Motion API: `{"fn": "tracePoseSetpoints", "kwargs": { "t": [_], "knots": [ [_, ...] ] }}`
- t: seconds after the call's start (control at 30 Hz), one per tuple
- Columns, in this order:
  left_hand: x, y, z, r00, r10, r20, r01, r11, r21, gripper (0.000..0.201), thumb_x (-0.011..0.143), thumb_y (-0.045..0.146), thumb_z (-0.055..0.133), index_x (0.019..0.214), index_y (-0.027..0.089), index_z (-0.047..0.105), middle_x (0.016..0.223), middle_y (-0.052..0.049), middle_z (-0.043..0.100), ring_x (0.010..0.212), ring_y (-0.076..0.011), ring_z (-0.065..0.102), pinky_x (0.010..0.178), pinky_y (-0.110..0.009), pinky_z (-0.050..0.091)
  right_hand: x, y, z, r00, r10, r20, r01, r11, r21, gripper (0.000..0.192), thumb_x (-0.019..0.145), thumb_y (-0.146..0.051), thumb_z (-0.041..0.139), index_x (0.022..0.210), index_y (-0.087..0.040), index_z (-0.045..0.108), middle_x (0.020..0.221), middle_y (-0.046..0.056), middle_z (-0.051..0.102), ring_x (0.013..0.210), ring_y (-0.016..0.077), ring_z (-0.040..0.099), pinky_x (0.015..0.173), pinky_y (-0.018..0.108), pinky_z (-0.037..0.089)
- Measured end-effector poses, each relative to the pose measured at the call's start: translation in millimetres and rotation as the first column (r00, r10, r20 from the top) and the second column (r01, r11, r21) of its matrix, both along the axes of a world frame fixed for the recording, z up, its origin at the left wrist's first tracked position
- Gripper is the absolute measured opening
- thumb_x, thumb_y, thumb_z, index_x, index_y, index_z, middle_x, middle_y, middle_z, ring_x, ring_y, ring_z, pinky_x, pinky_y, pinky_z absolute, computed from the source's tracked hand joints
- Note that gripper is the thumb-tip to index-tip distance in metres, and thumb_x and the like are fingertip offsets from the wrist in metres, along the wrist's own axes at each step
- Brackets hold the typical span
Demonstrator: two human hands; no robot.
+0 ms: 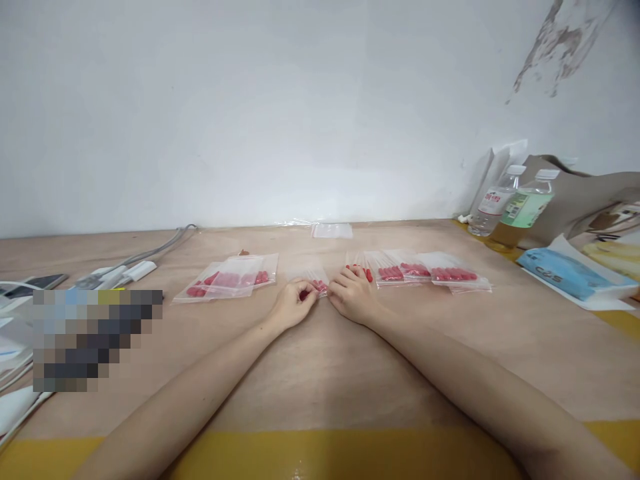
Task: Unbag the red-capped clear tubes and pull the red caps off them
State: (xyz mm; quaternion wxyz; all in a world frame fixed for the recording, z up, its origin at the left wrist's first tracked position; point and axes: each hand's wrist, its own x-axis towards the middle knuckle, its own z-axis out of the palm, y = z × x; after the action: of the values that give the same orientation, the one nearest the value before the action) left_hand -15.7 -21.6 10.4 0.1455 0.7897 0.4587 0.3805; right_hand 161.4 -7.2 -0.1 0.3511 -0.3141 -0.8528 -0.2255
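Note:
A small clear plastic bag (pixel 319 285) with red pieces inside lies on the table between my hands. My left hand (pixel 294 303) has thumb and fingers pinched on its left lower edge. My right hand (pixel 356 295) is curled at the bag's right side, its fingertips pressed on that edge. Just behind my right hand, some red pieces (pixel 369 274) show, partly covered by the fingers. To the left lie several overlapping bags of red pieces (pixel 233 280). A row of similar filled bags (pixel 453 275) extends to the right.
A flat whitish bag (pixel 333 231) lies near the wall. Cables and white plugs (pixel 137 270), a phone (pixel 40 285) and a blurred-out patch are at left. Two bottles (pixel 523 207), a grey-brown bag (pixel 575 193) and a blue tissue pack (pixel 567 273) stand or lie at right.

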Motion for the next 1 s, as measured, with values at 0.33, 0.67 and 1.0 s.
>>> {"fn": "tracePoseSetpoints", "kwargs": {
  "t": [0.33,0.67,1.0],
  "knots": [
    [0.2,-1.1,1.3,1.000,-0.004,-0.026,0.005,0.999,0.035,0.012,0.076,0.020,0.052,0.067,0.018,0.060,0.082,-0.003,0.062,0.071,-0.0136,0.057,0.063,-0.027,0.045,0.4,-3.3,2.5,1.000,0.012,0.004,-0.011,0.999,-0.052,0.022,0.085,-0.021,0.043,0.077,-0.022,0.063,0.072,0.002,0.059,0.078,0.0151,0.043,0.080,0.036,0.021],
    [1.0,-1.6,-0.7,0.992,-0.085,-0.096,0.097,0.987,0.129,0.014,0.079,0.015,0.044,0.071,0.017,0.055,0.089,-0.005,0.058,0.082,-0.0147,0.056,0.074,-0.029,0.046,-6.0,-2.4,4.3,0.997,0.059,0.051,-0.051,0.987,-0.151,0.018,0.084,-0.022,0.044,0.076,-0.019,0.059,0.079,0.003,0.057,0.081,0.0155,0.043,0.081,0.037,0.021],
    [-10.7,2.3,-0.6,0.989,0.121,0.081,-0.133,0.977,0.167,0.015,0.085,0.026,0.041,0.083,0.017,0.053,0.092,-0.006,0.060,0.092,-0.0174,0.055,0.083,-0.033,0.043,3.0,-11.8,12.4,0.945,0.327,-0.020,-0.309,0.870,-0.385,0.015,0.081,-0.014,0.044,0.078,-0.018,0.059,0.109,0.006,0.052,0.087,0.0134,0.050,0.075,0.028,0.038]
  ]
}}
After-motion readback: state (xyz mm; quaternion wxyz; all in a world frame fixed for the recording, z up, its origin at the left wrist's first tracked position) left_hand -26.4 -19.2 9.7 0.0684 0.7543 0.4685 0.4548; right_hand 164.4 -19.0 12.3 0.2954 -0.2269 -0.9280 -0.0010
